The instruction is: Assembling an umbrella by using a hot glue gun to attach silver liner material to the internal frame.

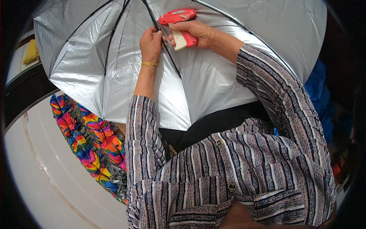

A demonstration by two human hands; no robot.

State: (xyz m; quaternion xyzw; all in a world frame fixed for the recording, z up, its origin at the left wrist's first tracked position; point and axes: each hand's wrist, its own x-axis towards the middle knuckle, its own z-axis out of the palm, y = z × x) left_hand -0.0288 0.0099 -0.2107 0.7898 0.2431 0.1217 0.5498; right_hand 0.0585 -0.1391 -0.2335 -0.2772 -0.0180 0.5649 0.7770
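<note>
Fabric in smooth, shiny silver, stretched over slender black ribs as an opened umbrella canopy [217, 72], fills the head view behind and around both hands. The left hand [151, 42] is nearly closed, its thumb and fingertips drawn together on a long, straight black rib [173, 63] that runs from above this hand down and to its right; whether it also pinches some of the silver fabric, I cannot tell. A yellow metal link bracelet [149, 64] circles the wrist just below it.

Just to the right of the left hand, the right hand [194, 33] is curled around a red and off-white plastic handheld tool [177, 17], its thumb lying across the middle and fingertips showing at the pale handle. The tool's red upper body stands above the thumb, with its narrower end toward the left hand and close to the rib; contact there is too small to make out.

Below and left of the left hand, a gathered, rainbow-patterned cloth bundle [89, 133] lies by a glossy white surface [42, 168]. Farther left of that hand is a small, soft-looking yellow item [31, 52]. Well to the right of the right hand hangs crumpled bright blue material [318, 86]
</note>
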